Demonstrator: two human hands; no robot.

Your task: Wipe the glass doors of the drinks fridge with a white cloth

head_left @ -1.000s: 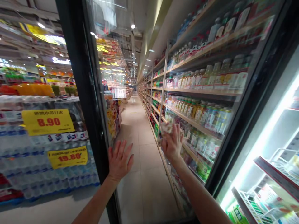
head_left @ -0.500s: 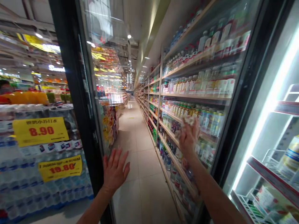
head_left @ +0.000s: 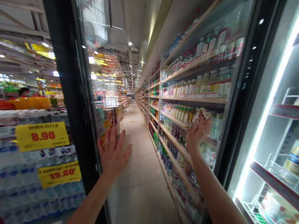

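Observation:
A black-framed glass door (head_left: 144, 161) stands in front of me, swung out from a lit cooler. My left hand (head_left: 114, 152) lies with fingers spread at the left side of the pane, close to the black frame (head_left: 70, 77). A crumpled whitish cloth (head_left: 202, 114) is bunched in my right hand (head_left: 196, 133), whose fingers press it at the right part of the glass. Bottles on long shelves show through the pane behind that hand.
The lit cooler with wire shelves (head_left: 280, 174) is at right. Stacked bottled water (head_left: 46, 199) with yellow price signs (head_left: 43, 136) stands at left beyond the door frame. A tiled aisle (head_left: 130, 124) runs away past bottle shelves (head_left: 177, 119).
My right hand with the cloth has moved right and slightly up across the glass. My left hand sits a little higher, fingers still spread. The view has shifted slightly.

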